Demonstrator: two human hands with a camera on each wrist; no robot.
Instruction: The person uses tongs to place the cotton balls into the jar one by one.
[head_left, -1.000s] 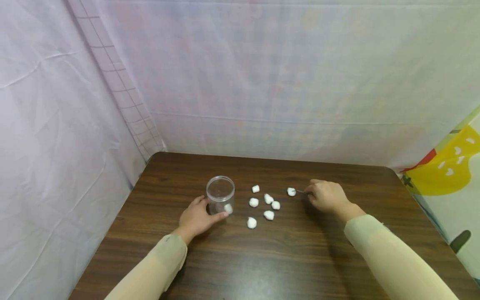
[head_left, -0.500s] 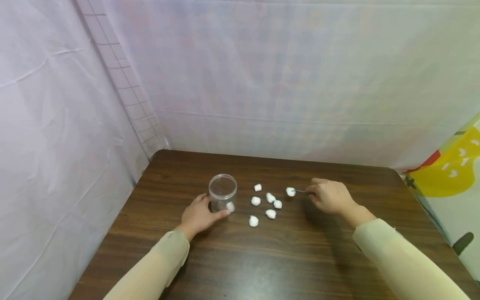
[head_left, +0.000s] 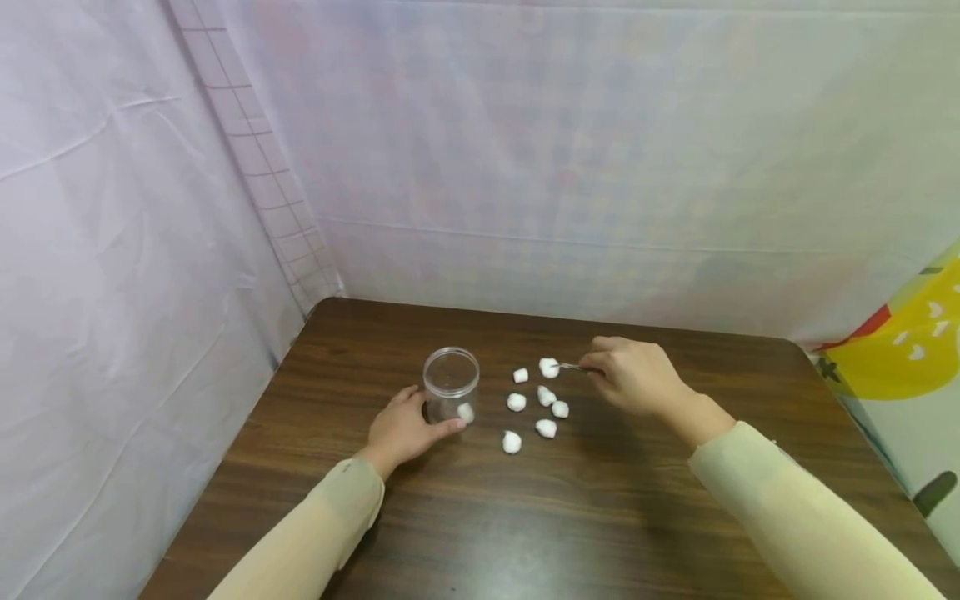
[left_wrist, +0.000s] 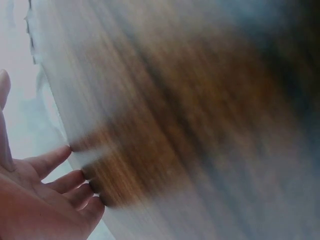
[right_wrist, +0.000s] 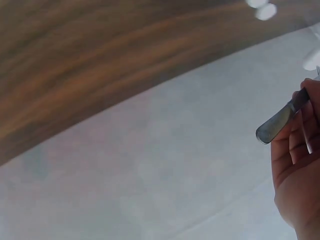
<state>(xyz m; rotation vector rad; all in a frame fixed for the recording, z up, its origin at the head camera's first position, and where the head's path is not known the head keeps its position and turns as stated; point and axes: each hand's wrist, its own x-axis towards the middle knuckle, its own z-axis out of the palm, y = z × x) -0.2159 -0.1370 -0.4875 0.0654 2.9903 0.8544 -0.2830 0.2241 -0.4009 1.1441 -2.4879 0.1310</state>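
Observation:
A clear plastic jar [head_left: 452, 375] stands upright and uncovered at the left of the group, with a white cotton ball [head_left: 466, 413] inside near its bottom. My left hand [head_left: 405, 427] holds the jar low down, thumb in front and fingers at its left side. My right hand [head_left: 633, 375] pinches metal tweezers [head_left: 573, 367]; their rounded rear end shows in the right wrist view. At the tweezers' tip is a cotton ball [head_left: 549, 367], beyond the loose ones. Whether it touches the table, I cannot tell. Several other cotton balls [head_left: 517, 402] lie between jar and right hand.
The dark wooden table [head_left: 600, 517] has rounded far corners. Behind it hangs a pale curtain [head_left: 562, 167], and another white sheet [head_left: 135, 292] hangs at the left. A yellow patterned cloth [head_left: 900, 358] is at the far right.
My right hand has moved left and slightly away from me, bringing the tweezers and the cotton ball at their tip nearer the jar. My left hand stays at the jar; the view shifts slightly.

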